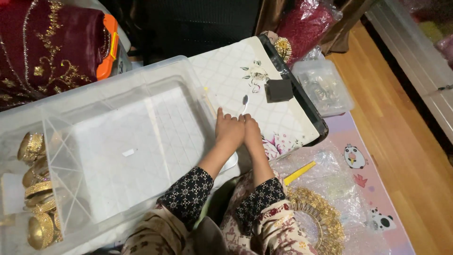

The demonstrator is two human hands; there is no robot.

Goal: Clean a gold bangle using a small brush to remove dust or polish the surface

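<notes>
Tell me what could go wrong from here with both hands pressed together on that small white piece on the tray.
1. The left hand and right hand crowd one small white piece; it may slip and be lost on the patterned white tray.
2. The clear plastic bin lies right beside the left forearm; a jolt could shake the gold bangles inside.
3. The black square pad sits close ahead and could get knocked.
</notes>
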